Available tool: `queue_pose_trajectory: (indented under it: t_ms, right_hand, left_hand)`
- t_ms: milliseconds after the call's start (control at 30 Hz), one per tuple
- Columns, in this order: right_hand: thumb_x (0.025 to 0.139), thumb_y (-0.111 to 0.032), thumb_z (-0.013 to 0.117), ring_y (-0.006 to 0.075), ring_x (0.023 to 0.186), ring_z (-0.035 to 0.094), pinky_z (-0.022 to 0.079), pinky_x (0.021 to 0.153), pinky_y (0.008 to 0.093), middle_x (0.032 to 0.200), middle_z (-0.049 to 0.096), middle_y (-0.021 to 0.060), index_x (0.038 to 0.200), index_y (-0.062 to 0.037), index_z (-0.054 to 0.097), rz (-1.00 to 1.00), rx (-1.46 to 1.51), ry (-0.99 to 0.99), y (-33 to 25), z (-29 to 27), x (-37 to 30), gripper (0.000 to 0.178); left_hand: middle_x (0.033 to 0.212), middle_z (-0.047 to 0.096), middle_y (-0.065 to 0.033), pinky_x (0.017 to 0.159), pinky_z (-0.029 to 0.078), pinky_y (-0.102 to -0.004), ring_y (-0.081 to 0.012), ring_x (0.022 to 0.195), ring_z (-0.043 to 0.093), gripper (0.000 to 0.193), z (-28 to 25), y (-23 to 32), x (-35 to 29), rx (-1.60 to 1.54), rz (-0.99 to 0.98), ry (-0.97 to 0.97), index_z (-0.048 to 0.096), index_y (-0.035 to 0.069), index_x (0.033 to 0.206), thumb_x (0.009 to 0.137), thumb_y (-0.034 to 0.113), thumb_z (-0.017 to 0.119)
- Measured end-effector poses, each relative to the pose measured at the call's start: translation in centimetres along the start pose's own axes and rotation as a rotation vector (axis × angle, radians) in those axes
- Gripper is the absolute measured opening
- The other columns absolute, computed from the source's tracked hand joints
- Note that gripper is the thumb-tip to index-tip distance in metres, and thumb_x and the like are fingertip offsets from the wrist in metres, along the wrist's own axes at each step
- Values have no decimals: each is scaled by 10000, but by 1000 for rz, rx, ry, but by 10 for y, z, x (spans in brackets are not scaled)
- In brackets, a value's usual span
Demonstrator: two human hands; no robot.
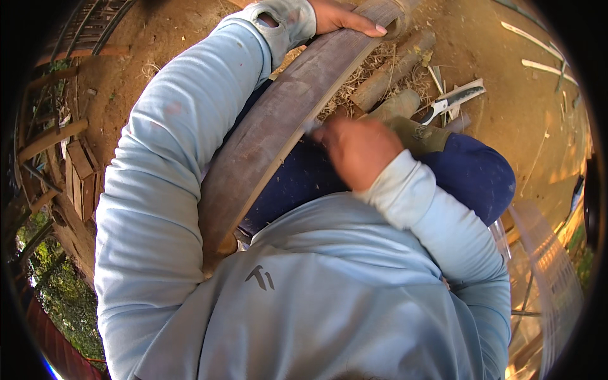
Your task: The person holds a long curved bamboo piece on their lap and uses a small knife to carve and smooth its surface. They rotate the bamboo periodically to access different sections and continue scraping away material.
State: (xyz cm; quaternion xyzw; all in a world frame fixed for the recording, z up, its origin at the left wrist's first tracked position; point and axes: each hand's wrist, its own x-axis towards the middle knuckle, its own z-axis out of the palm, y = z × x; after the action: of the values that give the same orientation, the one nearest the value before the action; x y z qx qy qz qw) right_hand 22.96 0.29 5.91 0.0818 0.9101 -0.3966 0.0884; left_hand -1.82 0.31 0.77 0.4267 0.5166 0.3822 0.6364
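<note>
A long brown plank (272,120) lies slantwise across my lap, its lower end against my body. At its far end my left hand (345,18) grips it, the thumb laid over the top face and the other fingers mostly hidden. My right hand (361,149) is closed and blurred by motion beside the plank's pale right edge. A small greyish tip (310,126) shows between that hand and the edge; what it belongs to is hidden in the fist.
Cut log pieces (392,69) and dry shavings lie on the dirt ground beyond my right hand. Near them rests a saw-like tool with a white and black handle (446,101). A wooden crate (81,177) stands at left, and a translucent plastic chair (544,266) at right.
</note>
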Motion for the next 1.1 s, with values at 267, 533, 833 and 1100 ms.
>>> queue_pose_trajectory:
  t_ms: [267, 533, 833, 1100]
  right_hand:
    - [940, -278, 572, 444, 672, 609, 486, 626, 508, 681, 609, 232, 834, -38, 624, -29, 16, 24, 4, 10, -1, 267]
    - [930, -264, 591, 426, 686, 615, 492, 625, 484, 711, 615, 223, 843, -31, 638, -78, 109, -64, 0, 14, -4, 254]
    - [928, -256, 600, 427, 679, 617, 497, 619, 475, 679, 596, 228, 847, -29, 626, -177, 144, -160, -5, 20, -13, 242]
    - [946, -220, 580, 425, 674, 587, 450, 600, 455, 708, 575, 241, 839, -9, 585, 116, 214, 257, 47, 7, 27, 236]
  left_hand:
    - [1340, 546, -115, 1025, 394, -346, -207, 1197, 518, 791, -2, -1, -2, -38, -51, 15, 398, 4, 1442, 863, 461, 683]
    - [1332, 551, -103, 1012, 397, -343, -201, 1182, 525, 791, -1, -2, -3, -35, -13, 48, 413, 15, 1437, 850, 465, 694]
    - [1284, 589, -90, 984, 419, -332, -189, 1139, 557, 786, -3, -8, 1, 61, -15, 162, 435, 33, 1429, 836, 473, 705]
    - [1295, 584, -87, 971, 429, -334, -179, 1134, 562, 767, -3, -1, -6, -105, -88, 78, 437, 48, 1433, 843, 462, 698]
